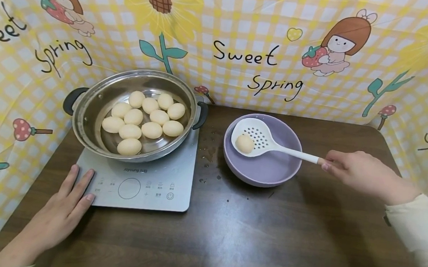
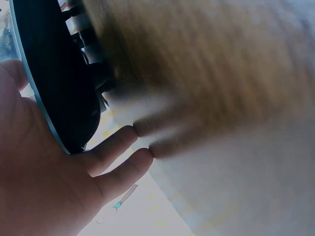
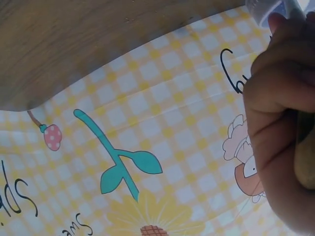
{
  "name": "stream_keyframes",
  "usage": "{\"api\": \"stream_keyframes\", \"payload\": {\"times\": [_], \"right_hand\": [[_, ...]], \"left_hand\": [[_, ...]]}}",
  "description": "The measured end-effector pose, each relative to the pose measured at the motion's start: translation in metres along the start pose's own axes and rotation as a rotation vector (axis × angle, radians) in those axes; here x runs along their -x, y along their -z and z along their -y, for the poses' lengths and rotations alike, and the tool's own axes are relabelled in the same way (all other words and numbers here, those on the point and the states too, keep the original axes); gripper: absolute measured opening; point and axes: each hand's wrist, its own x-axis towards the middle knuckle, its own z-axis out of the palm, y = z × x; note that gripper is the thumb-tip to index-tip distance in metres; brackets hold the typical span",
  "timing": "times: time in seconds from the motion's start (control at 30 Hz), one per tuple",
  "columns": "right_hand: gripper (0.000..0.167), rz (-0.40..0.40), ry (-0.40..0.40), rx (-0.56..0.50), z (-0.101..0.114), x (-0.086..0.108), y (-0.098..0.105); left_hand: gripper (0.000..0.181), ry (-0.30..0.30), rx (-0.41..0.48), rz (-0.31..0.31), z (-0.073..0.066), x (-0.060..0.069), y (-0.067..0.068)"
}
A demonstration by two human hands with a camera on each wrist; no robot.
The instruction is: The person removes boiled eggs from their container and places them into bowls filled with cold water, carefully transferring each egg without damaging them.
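My right hand (image 1: 362, 172) grips the handle of a white slotted ladle (image 1: 291, 152); in the right wrist view the fingers of that hand (image 3: 283, 98) curl round the handle. One egg (image 1: 245, 144) lies in the ladle's head, which is over the left part of a purple bowl (image 1: 263, 177). My left hand (image 1: 54, 215) rests with fingers spread at the left edge of a flat cooktop (image 1: 179, 189). From below, the left wrist view shows the hand (image 2: 54, 182) against the cooktop's dark underside (image 2: 64, 88). Several eggs (image 1: 133, 117) lie in a steel pot (image 1: 136, 159) on the cooktop.
Water drops (image 1: 202, 181) dot the brown table (image 1: 220, 243) between the cooktop and the bowl. The pot's black handles (image 1: 200, 115) stick out left and right. A yellow checked cloth (image 1: 238, 22) with printed figures hangs behind the table and along both sides.
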Motion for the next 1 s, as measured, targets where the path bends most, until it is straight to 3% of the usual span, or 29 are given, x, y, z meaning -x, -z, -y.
{"api": "stream_keyframes", "payload": {"times": [0.4,0.6,0.77,0.87,1.0], "right_hand": [[0.012,-0.209,0.085,0.132,-0.009,0.005,-0.014],[0.021,-0.396,0.196,0.208,-0.013,0.005,-0.023],[0.035,-0.610,0.320,0.304,-0.014,0.000,-0.025],[0.042,-0.714,0.338,0.341,-0.014,-0.001,-0.024],[0.043,-0.762,0.335,0.339,-0.014,-0.001,-0.021]], "left_hand": [[0.063,-0.004,0.008,-0.007,0.000,0.001,-0.001],[0.063,-0.002,0.002,-0.002,0.001,0.001,0.000],[0.063,0.002,-0.001,0.004,0.002,0.001,0.000],[0.063,0.002,-0.005,-0.002,0.002,0.001,-0.001],[0.063,-0.003,-0.007,-0.013,0.001,0.001,-0.001]]}}
